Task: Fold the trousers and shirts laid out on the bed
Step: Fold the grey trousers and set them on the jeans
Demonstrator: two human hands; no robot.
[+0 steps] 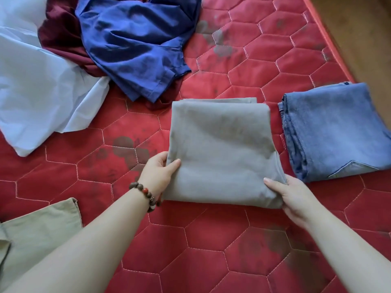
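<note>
meanwhile, gripping folded grey trousers [220, 149] on red quilted bed [211, 246].
left hand [157, 176] and right hand [292, 194] clasping near corners, thumbs on top; folded jeans [332, 132] just beside; blue shirt [131, 43] crumpled behind.

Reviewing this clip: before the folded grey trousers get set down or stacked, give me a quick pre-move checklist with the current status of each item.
1. Left hand grips grey trousers: ok.
2. Right hand grips the opposite edge: ok.
3. Fold is compact, no leg trailing: ok.
4. Folded jeans sit squared beside them, ready as a stack base: ok.
5. Blue shirt folded: not ok, still crumpled.
6. Underside layers aligned: cannot tell.
</note>
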